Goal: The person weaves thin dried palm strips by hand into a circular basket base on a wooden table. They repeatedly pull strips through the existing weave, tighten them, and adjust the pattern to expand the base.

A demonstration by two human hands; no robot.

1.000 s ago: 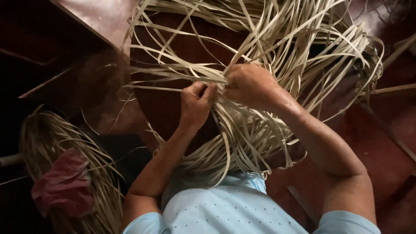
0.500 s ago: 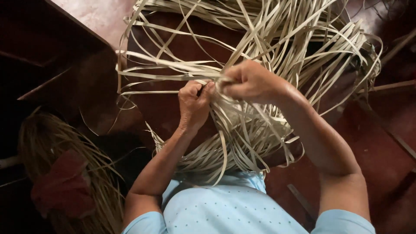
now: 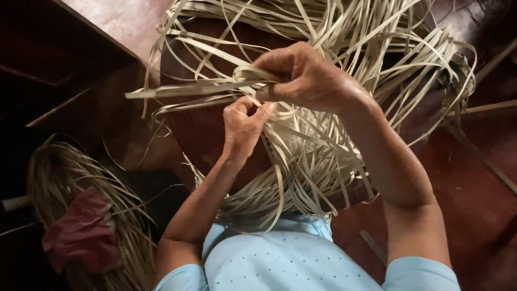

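Head view — right hand (image 3: 309, 81) pinches pale cane strips (image 3: 210, 86), which trail toward 9 o'clock. Left hand (image 3: 243, 126), at 7 o'clock of it, fingers curled shut around more strips. Second bundle (image 3: 70, 178) with red cloth (image 3: 81, 234) — 8 o'clock.

No packages, labels, signs or screens show anywhere in this view, from any clock direction.

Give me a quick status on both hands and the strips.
Right hand pinching a bunch of pale flat weaving strips. Left hand closed on strips just below. Loose tangle of strips crowds both hands.
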